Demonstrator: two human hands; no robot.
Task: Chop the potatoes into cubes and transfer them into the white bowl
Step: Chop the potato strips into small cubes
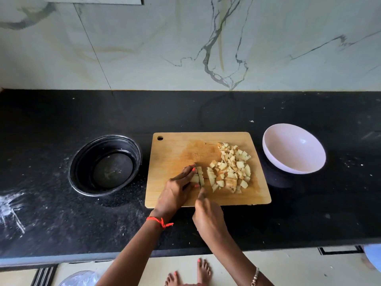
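The left hand (178, 187) is curled over a bundle of potato strips (197, 176), with its fingertips at the far end and its thumb at the near end, pinching the strips together against the wooden cutting board (175, 149). The right hand (208, 215) lies just beside and nearer the body. It is closed round the handle of a knife (201, 181), forefinger stretched forward along the spine. The blade shows only as a thin dark line, edge-on, standing in the strips right beside the left fingertips. A red thread (160, 221) circles the left wrist and a bracelet (255, 276) the right. Just to the right of the blade a heap of potato cubes (232, 169) covers that side of the board. Further right, off the board and well apart from both hands, the white bowl (293, 148) sits tilted on the black counter (309, 213). Out past the left hand, just off the board's left edge, stands a round black bowl (105, 165).
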